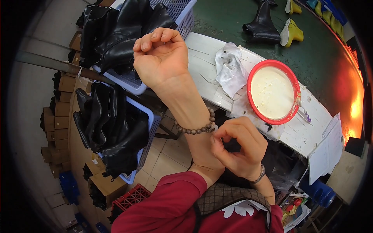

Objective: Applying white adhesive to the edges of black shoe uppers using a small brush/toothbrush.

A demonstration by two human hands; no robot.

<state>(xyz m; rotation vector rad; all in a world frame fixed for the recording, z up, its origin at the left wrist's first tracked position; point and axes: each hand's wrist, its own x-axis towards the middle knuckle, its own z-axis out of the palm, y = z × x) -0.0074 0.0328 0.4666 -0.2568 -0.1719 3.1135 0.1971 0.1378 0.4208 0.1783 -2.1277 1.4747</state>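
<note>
My left arm reaches up in its dark red sleeve, the inner side of the forearm turned up. My left hand (163,58) is open with loosely curled fingers and holds nothing; it hangs in front of the black boots in the upper crate. Around its wrist sits a beaded bracelet (194,131) of brown-grey beads with a small pale charm. My right hand (243,145) is beside that wrist, thumb and forefinger closed at the bracelet's charm end, the exact grip partly hidden. A thin bracelet (259,175) circles the right wrist.
A red bowl of cream-coloured paste (297,87) stands on a white ledge beside a stained cloth (229,68). Beyond, a green surface carries a black boot (264,25) and yellow shoe lasts (291,33). Blue crates (143,155) of black boots are at left; papers (326,149) lean at right.
</note>
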